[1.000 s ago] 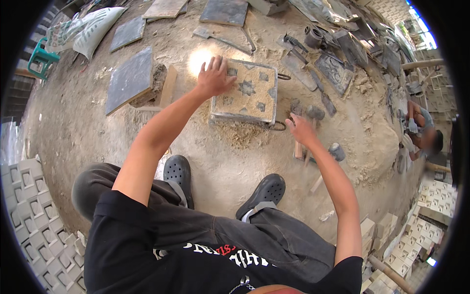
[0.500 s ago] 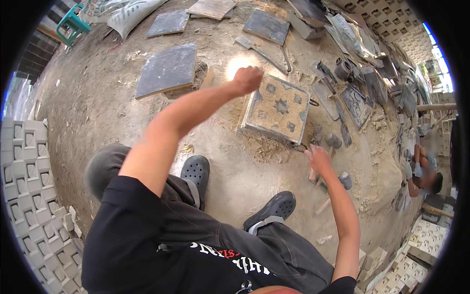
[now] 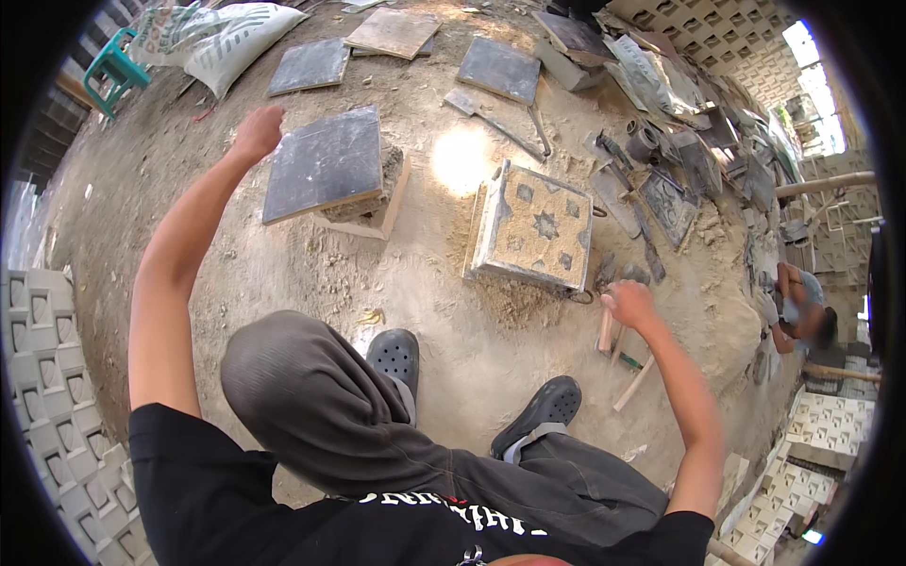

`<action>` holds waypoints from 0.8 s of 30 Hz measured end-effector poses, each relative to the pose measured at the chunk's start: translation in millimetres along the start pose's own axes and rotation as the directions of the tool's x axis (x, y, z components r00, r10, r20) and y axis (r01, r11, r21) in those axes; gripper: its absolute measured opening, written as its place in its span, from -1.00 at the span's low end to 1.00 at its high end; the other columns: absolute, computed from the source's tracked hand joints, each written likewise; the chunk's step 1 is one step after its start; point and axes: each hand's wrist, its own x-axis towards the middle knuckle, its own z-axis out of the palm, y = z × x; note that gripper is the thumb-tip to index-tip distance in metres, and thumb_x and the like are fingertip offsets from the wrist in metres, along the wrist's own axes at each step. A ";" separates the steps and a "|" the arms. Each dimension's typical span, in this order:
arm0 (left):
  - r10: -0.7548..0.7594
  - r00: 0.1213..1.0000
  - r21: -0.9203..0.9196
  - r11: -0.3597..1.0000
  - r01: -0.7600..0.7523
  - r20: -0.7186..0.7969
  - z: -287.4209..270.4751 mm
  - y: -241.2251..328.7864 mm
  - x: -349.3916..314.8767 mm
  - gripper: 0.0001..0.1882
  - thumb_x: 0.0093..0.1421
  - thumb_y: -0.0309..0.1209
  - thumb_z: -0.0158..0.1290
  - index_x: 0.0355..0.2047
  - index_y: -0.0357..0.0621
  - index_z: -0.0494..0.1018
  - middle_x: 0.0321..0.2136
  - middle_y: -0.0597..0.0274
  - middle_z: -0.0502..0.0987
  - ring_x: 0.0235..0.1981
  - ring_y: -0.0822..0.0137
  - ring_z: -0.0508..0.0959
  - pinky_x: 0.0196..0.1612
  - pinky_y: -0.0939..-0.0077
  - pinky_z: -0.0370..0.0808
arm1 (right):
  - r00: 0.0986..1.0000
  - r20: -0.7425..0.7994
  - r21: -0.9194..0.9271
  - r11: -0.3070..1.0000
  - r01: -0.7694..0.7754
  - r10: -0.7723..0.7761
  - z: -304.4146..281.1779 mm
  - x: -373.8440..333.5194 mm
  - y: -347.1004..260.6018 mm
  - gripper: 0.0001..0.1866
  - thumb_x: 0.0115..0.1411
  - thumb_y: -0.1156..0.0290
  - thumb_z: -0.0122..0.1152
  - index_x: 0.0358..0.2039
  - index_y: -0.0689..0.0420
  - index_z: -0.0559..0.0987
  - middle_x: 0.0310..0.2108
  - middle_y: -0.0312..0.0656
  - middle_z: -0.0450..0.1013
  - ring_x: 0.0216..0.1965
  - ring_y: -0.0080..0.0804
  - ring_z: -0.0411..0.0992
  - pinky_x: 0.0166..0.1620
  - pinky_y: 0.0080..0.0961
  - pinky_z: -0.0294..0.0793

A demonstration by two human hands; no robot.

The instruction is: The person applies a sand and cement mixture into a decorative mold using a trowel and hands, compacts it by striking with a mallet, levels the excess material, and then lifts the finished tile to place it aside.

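Observation:
My left hand (image 3: 257, 134) is beside the upper left corner of a dark square board (image 3: 323, 158), its fingers curled; whether they grip anything is hidden. That board lies tilted over a clump of grey material and a pale block (image 3: 385, 223). My right hand (image 3: 630, 305) is closed, low over some wooden tool handles (image 3: 634, 383), near a wire loop (image 3: 582, 296) on the mould; what its fingers hold, if anything, cannot be made out. Between my hands a square mould (image 3: 481, 250) stands on the floor, filled with sandy material (image 3: 528, 247) patterned with grey star and corner shapes (image 3: 545, 224).
Other dark boards (image 3: 498, 69) and a long-handled tool (image 3: 500, 127) lie beyond. A trowel (image 3: 651, 247) and a patterned plate (image 3: 668, 203) are at right, by sand heaps. A white sack (image 3: 241, 42) and green stool (image 3: 115, 71) are far left. Another person (image 3: 800, 307) crouches far right.
My left hand has left the mould's far left corner and swung left to the dark board. My right hand has shifted slightly right, off the wire loop. The view has shifted a little.

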 end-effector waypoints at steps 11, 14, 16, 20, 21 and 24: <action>0.187 0.976 -0.165 0.965 -0.203 -0.109 31.9 55.7 -5.3 -0.50 0.35 -0.04 -0.02 -0.57 -0.18 0.48 -0.70 -0.08 0.49 -0.63 -0.11 0.54 -0.53 0.00 0.41 | 0.996 0.050 -0.143 0.987 -0.070 0.078 -132.4 31.8 -35.3 -0.56 0.31 0.02 0.08 -0.09 0.14 0.60 -0.16 0.03 0.56 -0.05 0.03 0.49 -0.02 -0.03 0.47; 0.198 0.974 -0.204 0.954 -0.218 -0.111 36.5 86.7 3.3 -0.49 0.36 0.00 -0.03 -0.59 -0.12 0.48 -0.72 -0.02 0.50 -0.65 -0.04 0.55 -0.56 0.04 0.40 | 0.990 0.053 -0.115 0.985 -0.127 0.134 -144.2 73.4 -47.8 -0.56 0.29 0.02 0.10 -0.11 0.15 0.62 -0.17 0.07 0.55 -0.10 0.08 0.50 -0.03 -0.05 0.48; 0.110 0.980 -0.390 0.906 -0.167 -0.165 51.6 98.6 7.2 -0.51 0.37 -0.01 -0.05 -0.55 -0.11 0.48 -0.72 0.04 0.51 -0.65 -0.03 0.56 -0.57 0.06 0.40 | 0.990 -0.121 0.079 0.995 -0.066 0.075 -140.0 115.2 -48.7 -0.56 0.28 0.03 0.10 -0.08 0.14 0.63 -0.15 0.06 0.57 -0.08 0.08 0.50 -0.04 -0.10 0.49; -0.038 0.997 -0.434 0.901 0.005 -0.067 90.8 125.4 3.1 -0.54 0.36 0.00 -0.05 0.02 -0.09 0.47 -0.04 -0.12 0.53 0.04 -0.06 0.50 0.05 0.08 0.41 | 0.968 -0.110 0.391 0.905 -0.167 0.226 -138.7 214.2 -63.1 -0.55 0.24 0.02 0.13 -0.13 0.14 0.64 -0.12 0.05 0.59 -0.06 -0.01 0.53 0.02 -0.14 0.48; -0.043 0.988 -0.417 0.909 -0.024 -0.150 98.1 133.1 1.8 -0.47 0.36 0.00 -0.05 0.15 -0.09 0.43 0.12 -0.16 0.47 0.21 -0.07 0.42 0.21 0.07 0.34 | 0.961 -0.122 0.443 0.880 -0.171 0.248 -131.3 237.6 -63.8 -0.55 0.23 0.01 0.14 -0.13 0.13 0.64 -0.13 0.05 0.59 -0.06 -0.01 0.54 0.02 -0.16 0.48; -0.085 0.983 -0.413 0.899 0.147 0.165 94.1 145.6 0.7 -0.24 0.27 0.14 -0.01 0.27 -0.19 0.29 0.34 -0.18 0.20 0.40 -0.08 0.13 0.41 0.02 0.02 | 0.950 -0.113 0.555 0.811 -0.184 0.292 -102.1 309.6 -58.4 -0.53 0.21 0.00 0.17 -0.10 0.12 0.66 -0.13 0.06 0.59 -0.05 -0.02 0.54 0.04 -0.21 0.48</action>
